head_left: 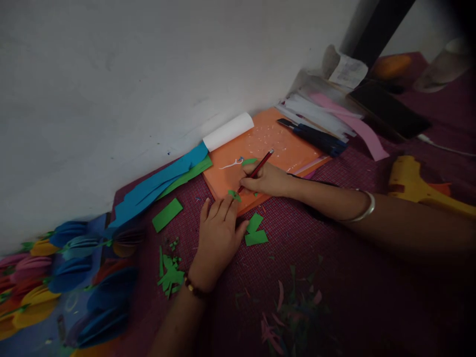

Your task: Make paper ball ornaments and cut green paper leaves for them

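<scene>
My right hand (266,179) grips a dark red pencil (262,163), its lower end down at a small green paper piece (234,195) on the orange sheet (223,173). Stretched out flat, my left hand (220,233) has its fingertips at the sheet's near edge, touching or close to that green piece. Two green paper rectangles (256,238) lie just right of my left thumb. Another green rectangle (167,214) is to the left of that hand, with a heap of green scraps (171,275) below it. Part of a green piece shows behind my right fingers.
Along the wall lie blue paper strips (159,181) and a white paper roll (228,131). A box cutter (316,138) rests on the orange sheet's right side. Farther right are pink strips (366,136), a black phone (390,111) and a yellow glue gun (405,178). Colourful paper ornaments (70,267) fill the left.
</scene>
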A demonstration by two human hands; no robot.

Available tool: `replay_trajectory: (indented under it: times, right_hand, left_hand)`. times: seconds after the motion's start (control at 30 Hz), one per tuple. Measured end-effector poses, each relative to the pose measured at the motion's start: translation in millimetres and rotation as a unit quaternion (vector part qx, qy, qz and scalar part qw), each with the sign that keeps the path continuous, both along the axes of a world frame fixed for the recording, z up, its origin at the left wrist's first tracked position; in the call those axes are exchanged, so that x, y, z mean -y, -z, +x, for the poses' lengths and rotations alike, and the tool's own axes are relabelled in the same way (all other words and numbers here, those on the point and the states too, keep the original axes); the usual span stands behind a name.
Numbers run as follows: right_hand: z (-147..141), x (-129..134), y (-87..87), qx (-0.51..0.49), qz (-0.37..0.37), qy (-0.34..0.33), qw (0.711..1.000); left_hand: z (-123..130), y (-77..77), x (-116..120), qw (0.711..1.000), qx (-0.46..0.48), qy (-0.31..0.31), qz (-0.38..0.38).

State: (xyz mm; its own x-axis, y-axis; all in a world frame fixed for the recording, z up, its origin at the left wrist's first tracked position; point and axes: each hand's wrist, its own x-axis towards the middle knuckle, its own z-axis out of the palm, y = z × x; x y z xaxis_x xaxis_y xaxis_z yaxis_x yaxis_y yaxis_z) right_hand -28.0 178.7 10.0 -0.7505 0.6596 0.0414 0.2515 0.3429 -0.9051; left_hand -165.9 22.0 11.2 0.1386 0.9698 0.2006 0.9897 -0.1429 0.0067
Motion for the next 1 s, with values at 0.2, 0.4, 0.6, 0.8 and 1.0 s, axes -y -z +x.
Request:
replay_trajectory:
  times: [0.2,0.4,0.6,0.8,1.0]
  right_hand:
    - [3.0,-1.1,-0.5,0.001,0.017,-0.016,1.000]
    - [3.1,-0.8,-2.8,-0.014,-0.028,-0.024,0.999]
    - [1.5,-0.5,-3.1,-0.027,-0.031,0.003,0.999]
    - [3.4,-0.2,0.3,0.008,-0.004,-0.007,1.000]
    - [0.0,1.4,-0.1,-0.029,0.016,0.018,0.999]
  left_hand:
    - [2.0,-1.5,0.7,1.000,-0.004,0.000,-0.002]
    - [1.6,-0.7,0.1,1.000,0.002,-0.002,-0.006]
    - [2.1,-2.9,0.4,1.000,-0.003,-0.002,-0.018]
    - [2.7,-4.4,1.4,1.000,0.002,-0.002,-0.026]
    - [3.3,-4.8,0.0,1.000,0.005,-0.002,-0.030]
